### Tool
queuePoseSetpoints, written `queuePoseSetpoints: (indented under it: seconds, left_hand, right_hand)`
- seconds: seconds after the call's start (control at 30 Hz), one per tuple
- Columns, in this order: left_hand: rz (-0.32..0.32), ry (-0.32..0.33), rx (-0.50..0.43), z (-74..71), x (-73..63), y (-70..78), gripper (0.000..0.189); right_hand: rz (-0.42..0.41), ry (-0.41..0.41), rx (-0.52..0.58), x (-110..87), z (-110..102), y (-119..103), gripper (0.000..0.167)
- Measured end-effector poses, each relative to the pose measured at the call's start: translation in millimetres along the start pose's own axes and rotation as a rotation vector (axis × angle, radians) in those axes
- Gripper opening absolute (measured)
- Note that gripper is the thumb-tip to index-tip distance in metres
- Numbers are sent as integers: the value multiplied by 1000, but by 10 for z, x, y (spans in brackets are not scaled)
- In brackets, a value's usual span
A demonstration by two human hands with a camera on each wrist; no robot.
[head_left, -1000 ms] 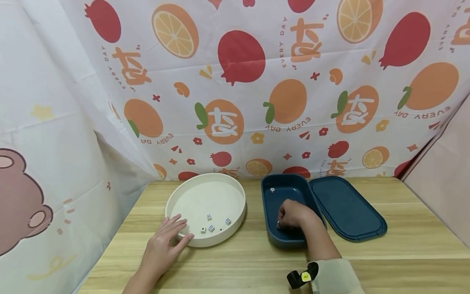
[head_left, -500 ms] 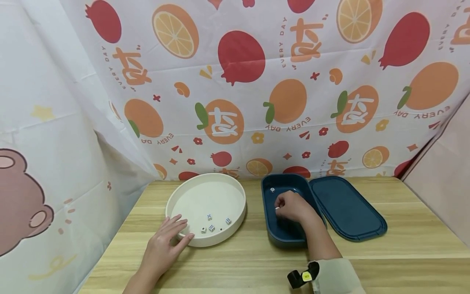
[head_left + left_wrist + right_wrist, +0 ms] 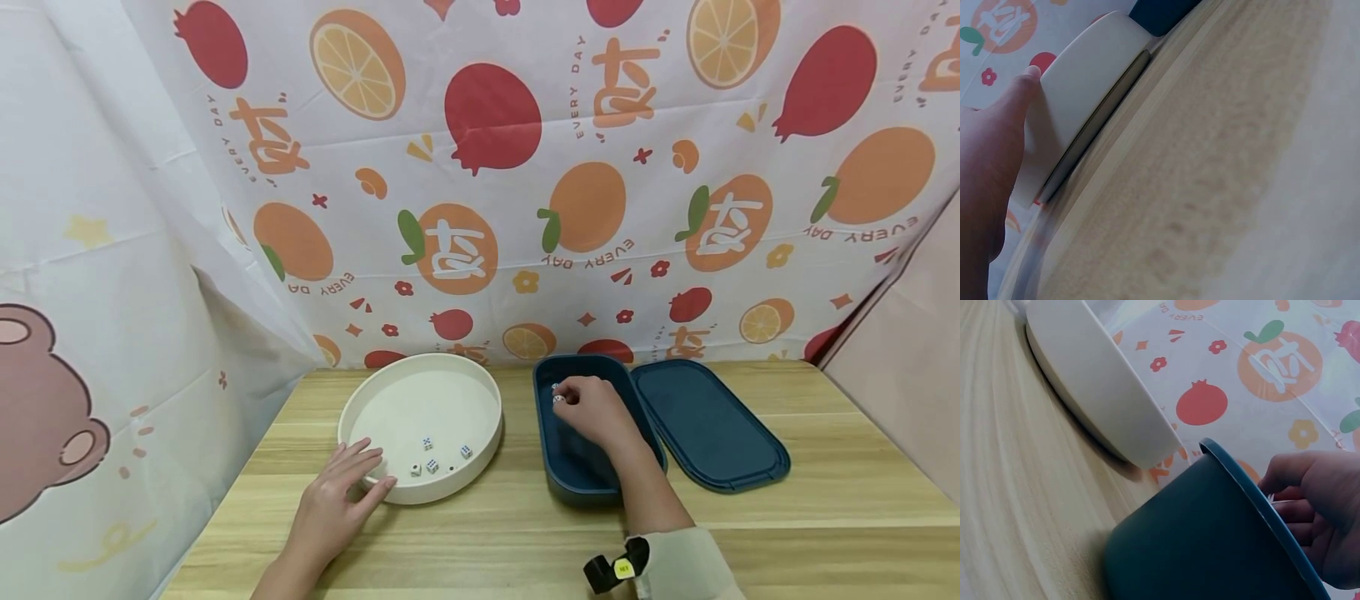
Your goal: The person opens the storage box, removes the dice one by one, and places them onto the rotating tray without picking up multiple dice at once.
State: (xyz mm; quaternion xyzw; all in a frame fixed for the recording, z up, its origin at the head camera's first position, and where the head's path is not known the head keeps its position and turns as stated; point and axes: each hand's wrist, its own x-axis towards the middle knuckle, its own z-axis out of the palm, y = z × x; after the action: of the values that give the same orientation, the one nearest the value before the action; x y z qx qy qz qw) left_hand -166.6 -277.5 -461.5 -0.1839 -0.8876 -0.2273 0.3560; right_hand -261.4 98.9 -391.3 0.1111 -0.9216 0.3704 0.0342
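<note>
My left hand (image 3: 327, 504) rests at the near left rim of a round cream tray (image 3: 420, 392), fingers spread and relaxed over the edge. In the left wrist view its thumb (image 3: 1030, 78) lies against the tray's outer wall. Several white dice (image 3: 432, 466) with blue or black pips sit in the near part of that tray. My right hand (image 3: 600, 412) reaches into the dark blue box (image 3: 551, 467), pinching a white die (image 3: 558, 400) between thumb and forefinger. Just beyond it, a second die (image 3: 555, 387) lies at the box's far left corner, partly covered by the fingers.
A dark blue lid (image 3: 712, 425) lies flat on the wooden table (image 3: 480, 550), against the right side of the box. Behind the table hangs a fruit-printed cloth (image 3: 487, 208). A black wrist device (image 3: 618, 569) is strapped at the right sleeve.
The right hand has lifted the die from the near part of the box and carried it to the far left corner, beside the other die. The left hand has stayed still.
</note>
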Motion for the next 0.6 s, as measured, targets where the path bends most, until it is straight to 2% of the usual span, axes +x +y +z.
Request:
queuePoseSetpoints:
  seconds: [0.13,0.37,0.6]
  left_hand:
    - [0,1,0,0,0,1,36]
    - [0,1,7,-7,-6,10,35]
    - [2,3,6,-13,-22,24,35]
  right_hand:
    - [-26,62,14,-16,24,-64,12]
    - [-46,104,51,-39,108,-196,11]
    - [-180,173,53,-105,216,-314,14]
